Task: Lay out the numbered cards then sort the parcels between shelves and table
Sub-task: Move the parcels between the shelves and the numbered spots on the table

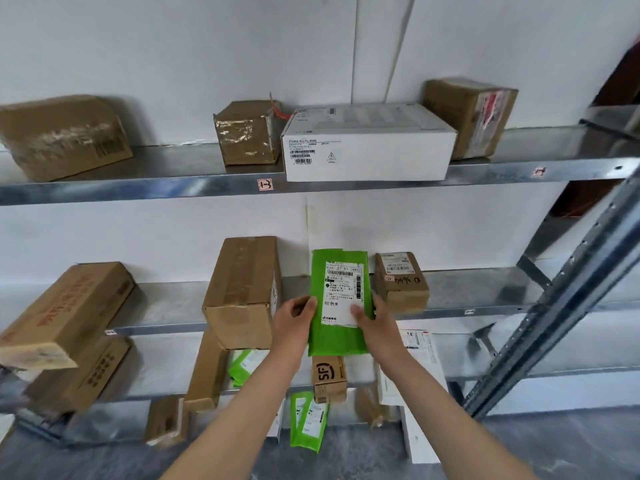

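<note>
A flat green mailer bag [337, 268] with a white shipping label stands upright at the front of the middle shelf [485, 292]. My left hand [294, 322] grips its left edge and my right hand [372, 322] grips its right edge, thumb on the label. It sits between a tall brown carton [242, 289] on its left and a small brown box [400, 280] on its right. Its lower end hangs below the shelf edge.
The top shelf [207, 187] holds a white box [367, 143] and three brown cartons. More brown cartons lie at left [65, 313]. The lower shelf and floor hold an SF box [329, 377], green mailers [308, 424] and white parcels. A grey steel upright [568, 303] slants at right.
</note>
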`<state>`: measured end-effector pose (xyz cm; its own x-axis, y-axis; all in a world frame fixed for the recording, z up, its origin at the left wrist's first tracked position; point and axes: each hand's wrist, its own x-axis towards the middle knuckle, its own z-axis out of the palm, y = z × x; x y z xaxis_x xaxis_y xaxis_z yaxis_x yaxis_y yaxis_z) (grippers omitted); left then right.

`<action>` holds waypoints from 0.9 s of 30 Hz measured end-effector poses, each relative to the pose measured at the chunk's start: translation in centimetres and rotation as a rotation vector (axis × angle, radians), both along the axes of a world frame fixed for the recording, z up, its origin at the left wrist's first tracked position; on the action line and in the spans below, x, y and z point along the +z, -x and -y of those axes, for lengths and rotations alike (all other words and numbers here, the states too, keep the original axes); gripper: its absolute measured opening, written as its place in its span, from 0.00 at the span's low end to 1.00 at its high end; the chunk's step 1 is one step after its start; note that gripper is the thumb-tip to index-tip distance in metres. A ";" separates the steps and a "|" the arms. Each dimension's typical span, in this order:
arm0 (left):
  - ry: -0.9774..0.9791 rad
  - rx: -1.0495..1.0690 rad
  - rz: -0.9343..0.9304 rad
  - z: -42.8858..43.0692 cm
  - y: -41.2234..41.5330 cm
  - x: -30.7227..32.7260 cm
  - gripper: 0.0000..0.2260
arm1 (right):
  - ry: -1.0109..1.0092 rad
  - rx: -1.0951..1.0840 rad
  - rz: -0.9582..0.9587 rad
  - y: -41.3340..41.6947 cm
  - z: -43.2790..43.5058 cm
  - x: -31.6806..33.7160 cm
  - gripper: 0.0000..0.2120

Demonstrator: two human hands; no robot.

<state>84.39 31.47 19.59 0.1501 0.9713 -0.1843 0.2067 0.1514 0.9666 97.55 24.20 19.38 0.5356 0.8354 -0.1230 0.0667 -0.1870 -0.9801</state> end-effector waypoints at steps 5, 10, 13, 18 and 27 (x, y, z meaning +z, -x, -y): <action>0.001 -0.093 0.160 4.5 2.9 2.2 0.11 | -0.080 -0.007 -0.013 2.8 4.9 3.7 0.15; -0.090 -0.054 0.238 8.5 6.7 5.3 0.05 | -0.108 0.004 0.025 6.6 8.4 6.5 0.13; -0.129 -0.007 0.281 10.3 9.2 7.7 0.09 | -0.172 0.045 0.029 9.0 9.9 8.5 0.15; -0.233 0.063 0.308 13.8 14.9 10.3 0.08 | -0.240 0.145 0.045 13.9 12.3 11.3 0.16; -0.330 0.237 0.378 20.1 22.2 11.5 0.10 | -0.280 0.319 0.164 20.5 15.9 13.6 0.17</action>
<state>62.23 11.40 31.13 -0.0831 0.9836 0.1600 -0.1671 -0.1721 0.9708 77.05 8.32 32.97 0.2395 0.9509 0.1962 0.2361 0.1390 -0.9617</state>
